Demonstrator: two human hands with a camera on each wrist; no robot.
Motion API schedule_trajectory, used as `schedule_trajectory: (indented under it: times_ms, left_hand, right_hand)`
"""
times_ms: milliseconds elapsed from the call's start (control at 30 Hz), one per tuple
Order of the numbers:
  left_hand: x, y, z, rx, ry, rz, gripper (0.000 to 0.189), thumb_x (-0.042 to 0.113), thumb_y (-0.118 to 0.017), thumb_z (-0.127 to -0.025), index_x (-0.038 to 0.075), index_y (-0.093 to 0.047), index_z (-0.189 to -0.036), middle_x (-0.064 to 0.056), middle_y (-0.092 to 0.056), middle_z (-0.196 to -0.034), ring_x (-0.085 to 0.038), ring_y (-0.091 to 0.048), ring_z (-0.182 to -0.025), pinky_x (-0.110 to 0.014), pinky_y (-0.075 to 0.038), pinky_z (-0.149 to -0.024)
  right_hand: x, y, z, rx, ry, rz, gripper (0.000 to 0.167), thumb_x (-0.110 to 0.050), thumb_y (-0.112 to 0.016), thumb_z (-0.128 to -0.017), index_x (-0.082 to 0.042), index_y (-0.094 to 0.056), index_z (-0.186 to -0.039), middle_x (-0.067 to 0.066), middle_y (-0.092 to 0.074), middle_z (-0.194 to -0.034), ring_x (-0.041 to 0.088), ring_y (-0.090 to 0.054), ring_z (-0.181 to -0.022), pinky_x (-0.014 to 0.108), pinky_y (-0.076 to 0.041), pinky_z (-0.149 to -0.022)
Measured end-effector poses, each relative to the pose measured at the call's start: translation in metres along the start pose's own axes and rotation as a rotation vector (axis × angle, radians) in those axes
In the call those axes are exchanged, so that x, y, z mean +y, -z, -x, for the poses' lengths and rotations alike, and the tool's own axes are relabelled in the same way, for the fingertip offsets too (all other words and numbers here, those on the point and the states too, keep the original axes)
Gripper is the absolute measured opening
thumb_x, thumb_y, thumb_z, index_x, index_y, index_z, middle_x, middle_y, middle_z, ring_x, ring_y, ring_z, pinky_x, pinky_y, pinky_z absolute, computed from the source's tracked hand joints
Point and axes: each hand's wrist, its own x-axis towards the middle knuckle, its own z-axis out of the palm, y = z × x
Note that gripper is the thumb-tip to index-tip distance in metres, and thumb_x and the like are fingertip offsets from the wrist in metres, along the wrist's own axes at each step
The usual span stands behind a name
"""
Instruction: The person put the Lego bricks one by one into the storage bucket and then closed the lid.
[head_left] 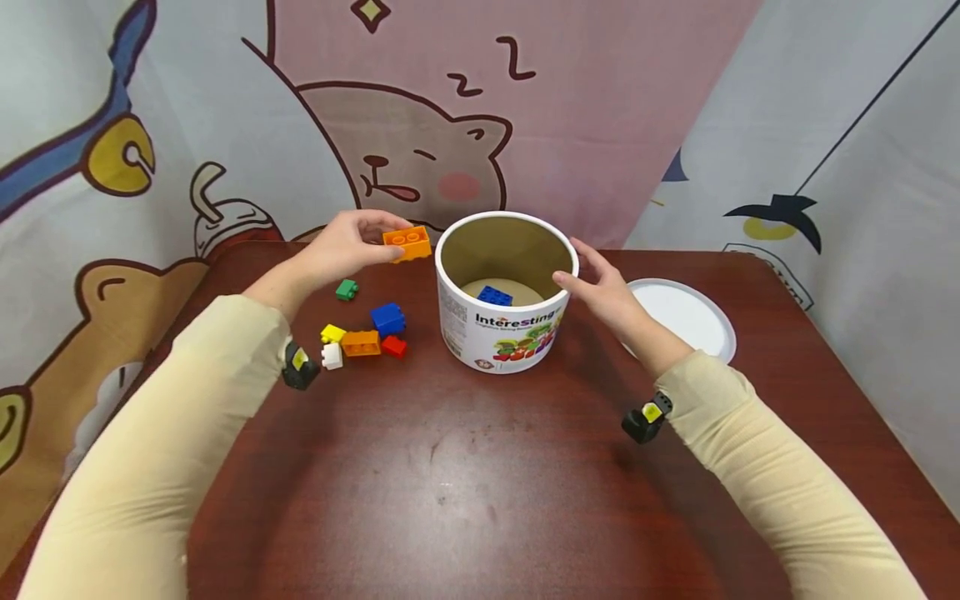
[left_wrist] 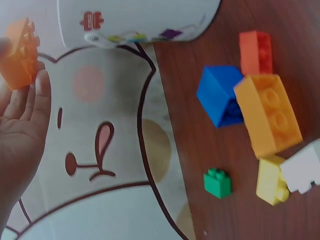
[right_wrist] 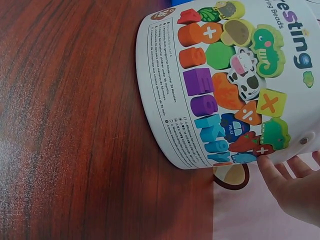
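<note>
My left hand (head_left: 352, 243) pinches an orange building block (head_left: 407, 242) between thumb and fingers, just left of the bucket's rim. In the left wrist view the same orange block (left_wrist: 21, 55) shows its studs facing right. A white printed bucket (head_left: 501, 337) stands upright on the table with a blue block (head_left: 495, 296) on its floor. At the bucket's right side is my right hand (head_left: 606, 293), its thumb over the near rim and its fingers along the outside. The right wrist view shows the right hand (right_wrist: 295, 187) against the printed wall.
Left of the bucket lie a blue block (head_left: 387, 319), another orange block (head_left: 362, 343), a red block (head_left: 393, 347), a yellow block (head_left: 333, 333), a white block (head_left: 332, 357) and a green block (head_left: 347, 290). A round white lid (head_left: 686, 317) lies on the right of the brown table (head_left: 465, 483).
</note>
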Motion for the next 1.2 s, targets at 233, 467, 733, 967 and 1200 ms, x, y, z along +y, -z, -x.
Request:
schedule_trajectory:
  times_ms: [233,467,733,967,1200]
  left_hand:
    - [0.018,-0.015,-0.013,-0.031,-0.058,0.016,0.038,0.015,-0.063,-0.086,0.009,-0.059,-0.123,-0.011,-0.061,-0.12,-0.021,-0.06,-0.102,-0.033,-0.049,-0.088]
    - [0.03,-0.029,-0.022,-0.059,-0.119,0.027,0.038,0.013,-0.064,-0.085,0.006,-0.06,-0.122,-0.013,-0.061,-0.119,-0.023,-0.059,-0.103,-0.033,-0.048,-0.089]
    - [0.036,-0.043,-0.032,-0.086,-0.154,0.058,0.038,0.011,-0.063,-0.084,0.005,-0.06,-0.121,-0.013,-0.061,-0.12,-0.022,-0.06,-0.101,-0.03,-0.048,-0.088]
    - [0.039,-0.051,-0.038,-0.105,-0.165,0.046,0.039,0.01,-0.064,-0.083,0.005,-0.06,-0.122,-0.013,-0.062,-0.118,-0.022,-0.061,-0.098,-0.03,-0.048,-0.086]
    - [0.041,-0.059,-0.041,-0.127,-0.18,0.047,0.041,0.014,-0.07,-0.081,0.005,-0.061,-0.12,-0.013,-0.064,-0.117,-0.022,-0.062,-0.098,-0.03,-0.049,-0.088]
  right_hand:
    - [-0.001,0.0,0.0,0.001,0.005,0.0,0.069,-0.018,-0.057,-0.092,-0.016,-0.02,-0.15,0.02,-0.041,-0.14,0.026,-0.042,-0.125,0.031,-0.04,-0.099]
    - [-0.001,0.0,0.0,0.003,0.003,0.002,0.069,-0.019,-0.057,-0.092,-0.017,-0.02,-0.15,0.02,-0.041,-0.139,0.024,-0.043,-0.122,0.025,-0.043,-0.093]
    - [0.0,0.0,0.0,0.006,0.001,0.006,0.069,-0.018,-0.057,-0.092,-0.017,-0.02,-0.15,0.02,-0.041,-0.139,0.024,-0.042,-0.123,0.028,-0.043,-0.095]
    - [0.0,0.0,0.0,0.006,-0.001,0.012,0.069,-0.019,-0.058,-0.092,-0.017,-0.02,-0.15,0.02,-0.041,-0.139,0.026,-0.041,-0.125,0.029,-0.042,-0.096]
    - [0.001,-0.001,0.0,0.007,0.001,0.023,0.07,-0.019,-0.058,-0.092,-0.017,-0.02,-0.15,0.02,-0.041,-0.138,0.026,-0.041,-0.126,0.033,-0.041,-0.099]
